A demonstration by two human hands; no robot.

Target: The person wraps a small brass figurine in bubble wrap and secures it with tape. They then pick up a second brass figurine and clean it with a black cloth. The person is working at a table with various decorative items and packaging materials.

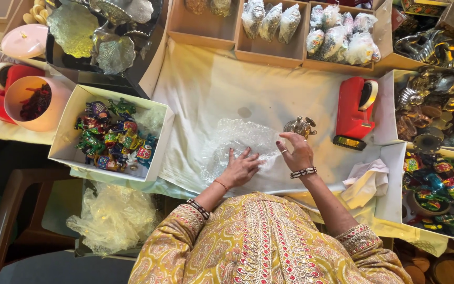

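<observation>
White cloth [206,89] over table; left hand [241,169], right hand [296,152] flat on bubble wrap [240,139], fingers apart

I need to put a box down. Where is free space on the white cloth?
Free: cloth between the cardboard trays and bubble wrap. Crowded: near the right hand, metal figurine, tape dispenser; left hand presses the wrap.

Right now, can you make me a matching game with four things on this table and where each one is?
1. tape dispenser
2. bubble wrap
3. metal figurine
4. pink cup

A. under the left hand
B. far left, beside the box of colourful toys
C. just past the right hand
D. right of the figurine, red

Pairs: 1-D, 2-A, 3-C, 4-B
</observation>
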